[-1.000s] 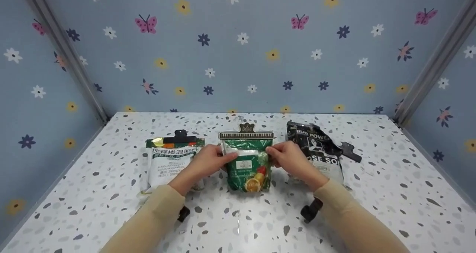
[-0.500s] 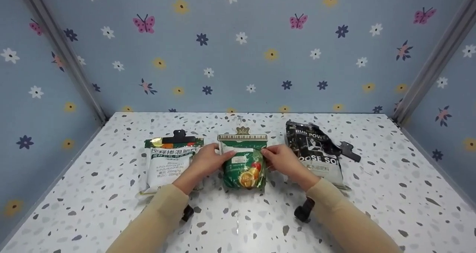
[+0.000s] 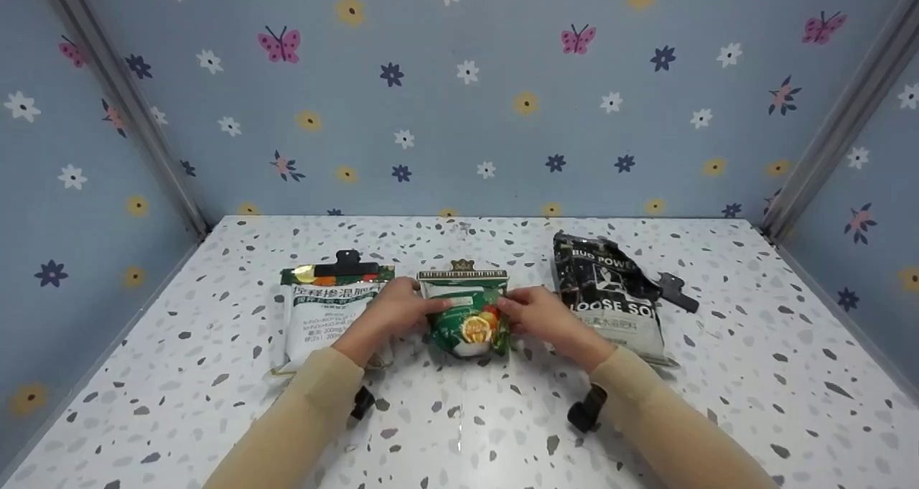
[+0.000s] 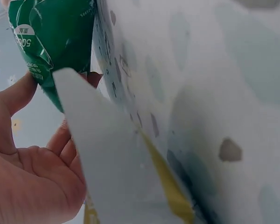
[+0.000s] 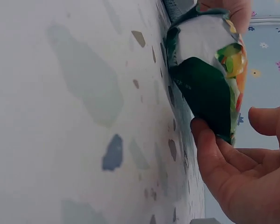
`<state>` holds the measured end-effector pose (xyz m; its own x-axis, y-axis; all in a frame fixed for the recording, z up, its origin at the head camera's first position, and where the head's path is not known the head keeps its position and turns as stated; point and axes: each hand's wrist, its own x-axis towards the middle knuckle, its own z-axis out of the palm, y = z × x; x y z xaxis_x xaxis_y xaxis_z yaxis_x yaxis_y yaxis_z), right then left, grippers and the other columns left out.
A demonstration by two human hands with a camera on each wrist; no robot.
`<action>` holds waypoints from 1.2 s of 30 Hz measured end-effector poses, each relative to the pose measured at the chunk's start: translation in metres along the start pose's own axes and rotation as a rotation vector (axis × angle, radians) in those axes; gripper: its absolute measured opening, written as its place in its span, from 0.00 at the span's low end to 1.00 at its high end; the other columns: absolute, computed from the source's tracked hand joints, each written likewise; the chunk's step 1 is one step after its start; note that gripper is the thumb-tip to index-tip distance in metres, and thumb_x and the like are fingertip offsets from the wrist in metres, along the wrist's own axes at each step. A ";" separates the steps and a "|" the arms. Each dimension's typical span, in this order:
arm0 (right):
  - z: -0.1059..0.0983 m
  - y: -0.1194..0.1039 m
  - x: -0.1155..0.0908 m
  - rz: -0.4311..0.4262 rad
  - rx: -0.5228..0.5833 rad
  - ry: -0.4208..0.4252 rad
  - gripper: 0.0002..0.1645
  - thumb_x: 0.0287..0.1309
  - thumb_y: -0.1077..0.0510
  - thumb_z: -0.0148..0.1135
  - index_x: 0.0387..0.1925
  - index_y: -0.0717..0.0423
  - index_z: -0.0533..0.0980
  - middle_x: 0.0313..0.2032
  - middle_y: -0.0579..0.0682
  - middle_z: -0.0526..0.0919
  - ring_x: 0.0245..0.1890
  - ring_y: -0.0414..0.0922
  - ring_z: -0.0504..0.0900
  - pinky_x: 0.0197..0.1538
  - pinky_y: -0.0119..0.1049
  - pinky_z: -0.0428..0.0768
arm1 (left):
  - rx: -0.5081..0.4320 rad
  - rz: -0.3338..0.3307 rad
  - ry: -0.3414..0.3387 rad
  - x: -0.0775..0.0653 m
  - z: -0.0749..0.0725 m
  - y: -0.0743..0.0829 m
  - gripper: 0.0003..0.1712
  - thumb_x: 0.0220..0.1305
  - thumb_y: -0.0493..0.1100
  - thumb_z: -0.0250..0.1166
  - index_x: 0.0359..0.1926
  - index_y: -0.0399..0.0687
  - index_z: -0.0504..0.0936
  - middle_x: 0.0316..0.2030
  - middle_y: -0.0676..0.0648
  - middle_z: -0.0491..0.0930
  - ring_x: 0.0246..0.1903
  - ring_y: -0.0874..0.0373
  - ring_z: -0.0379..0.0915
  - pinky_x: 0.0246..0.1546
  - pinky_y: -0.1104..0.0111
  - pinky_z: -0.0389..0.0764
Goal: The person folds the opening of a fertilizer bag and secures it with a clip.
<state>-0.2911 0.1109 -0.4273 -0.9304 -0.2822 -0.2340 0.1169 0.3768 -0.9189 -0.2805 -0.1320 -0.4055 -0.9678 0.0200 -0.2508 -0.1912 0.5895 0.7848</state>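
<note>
A small green plastic bag (image 3: 446, 325) with printed fruit on its front is at mid-table. A gold clip (image 3: 463, 274) with a piano-key pattern spans its top edge. My left hand (image 3: 395, 309) pinches the bag's left side, thumb on the front; in the left wrist view a finger shows behind the bag (image 4: 60, 51). At the right side is my right hand (image 3: 540, 318). In the right wrist view, that hand's fingertips (image 5: 198, 125) touch the bag's edge, while its thumb (image 5: 263, 120) stands apart from it.
To the left lies a white printed bag (image 3: 323, 331) with a black clip (image 3: 348, 263) along its top. On the right, a black-and-grey bag (image 3: 610, 281) has its folded corner held by another black clip (image 3: 676, 293). A flowered wall (image 3: 459, 130) bounds the speckled table (image 3: 459, 417).
The green bag's clipped top has sunk lower and shifted slightly left, and its bottom edge has moved back. Both hands have stayed at its sides; the side bags have not moved.
</note>
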 end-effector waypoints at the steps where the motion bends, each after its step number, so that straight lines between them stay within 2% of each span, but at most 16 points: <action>1: 0.000 0.001 0.000 0.001 -0.002 -0.009 0.24 0.72 0.54 0.57 0.62 0.65 0.73 0.43 0.53 0.84 0.41 0.48 0.85 0.51 0.40 0.81 | -0.009 -0.013 -0.005 0.000 0.000 0.000 0.42 0.58 0.57 0.73 0.62 0.33 0.71 0.42 0.42 0.78 0.37 0.50 0.77 0.43 0.58 0.78; 5: 0.002 0.002 -0.002 -0.007 0.019 -0.021 0.25 0.72 0.56 0.56 0.63 0.67 0.70 0.45 0.55 0.84 0.42 0.48 0.85 0.50 0.40 0.81 | -0.029 -0.033 -0.025 0.002 0.000 0.000 0.47 0.61 0.53 0.73 0.71 0.34 0.62 0.43 0.43 0.79 0.37 0.51 0.80 0.44 0.59 0.78; 11: 0.000 0.000 -0.007 -0.007 -0.015 0.000 0.23 0.71 0.59 0.57 0.62 0.67 0.72 0.44 0.54 0.84 0.40 0.48 0.84 0.47 0.39 0.82 | 0.062 -0.011 -0.001 0.003 0.000 0.001 0.40 0.59 0.57 0.73 0.66 0.42 0.72 0.42 0.46 0.81 0.38 0.54 0.80 0.46 0.58 0.78; 16: -0.002 -0.002 -0.010 -0.012 -0.033 0.019 0.24 0.70 0.60 0.57 0.63 0.67 0.71 0.42 0.55 0.83 0.38 0.49 0.83 0.45 0.39 0.83 | 0.173 0.014 0.028 0.001 -0.001 0.000 0.35 0.59 0.62 0.71 0.59 0.46 0.78 0.50 0.45 0.80 0.40 0.53 0.77 0.45 0.57 0.78; 19: -0.002 -0.003 -0.012 -0.031 -0.057 0.025 0.24 0.69 0.61 0.57 0.63 0.67 0.71 0.43 0.55 0.83 0.38 0.49 0.83 0.43 0.40 0.84 | 0.275 0.047 0.059 -0.002 -0.002 0.002 0.33 0.59 0.64 0.70 0.55 0.46 0.80 0.53 0.44 0.79 0.41 0.51 0.76 0.45 0.56 0.78; 24: -0.003 -0.007 -0.019 -0.125 -0.221 0.061 0.22 0.68 0.59 0.59 0.61 0.63 0.74 0.45 0.53 0.84 0.39 0.47 0.84 0.45 0.41 0.83 | 0.456 0.096 0.144 -0.006 -0.001 0.011 0.30 0.59 0.64 0.70 0.50 0.45 0.83 0.44 0.45 0.83 0.36 0.51 0.78 0.39 0.55 0.79; 29: -0.007 -0.012 -0.029 -0.229 -0.354 0.137 0.19 0.68 0.57 0.60 0.57 0.59 0.78 0.47 0.51 0.85 0.45 0.47 0.84 0.52 0.44 0.80 | 0.555 0.168 0.230 -0.009 0.005 0.018 0.25 0.62 0.63 0.67 0.41 0.45 0.85 0.32 0.47 0.82 0.29 0.51 0.77 0.29 0.57 0.77; 33: -0.012 -0.014 -0.038 -0.299 -0.408 0.153 0.17 0.68 0.57 0.61 0.55 0.59 0.80 0.48 0.50 0.85 0.48 0.48 0.83 0.54 0.46 0.78 | 0.589 0.264 0.293 -0.013 0.012 0.024 0.22 0.66 0.60 0.65 0.42 0.46 0.85 0.34 0.48 0.82 0.29 0.52 0.77 0.30 0.56 0.78; 36: -0.021 -0.016 -0.045 -0.337 -0.425 0.173 0.15 0.67 0.57 0.61 0.52 0.57 0.81 0.46 0.48 0.86 0.47 0.47 0.83 0.52 0.46 0.79 | 0.577 0.362 0.308 -0.017 0.017 0.032 0.19 0.67 0.58 0.64 0.42 0.47 0.86 0.35 0.49 0.83 0.29 0.53 0.78 0.30 0.57 0.79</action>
<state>-0.2581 0.1360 -0.3955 -0.9394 -0.3135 0.1386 -0.3135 0.6226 -0.7170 -0.2675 -0.0998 -0.3851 -0.9723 0.1162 0.2030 0.1820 0.9210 0.3445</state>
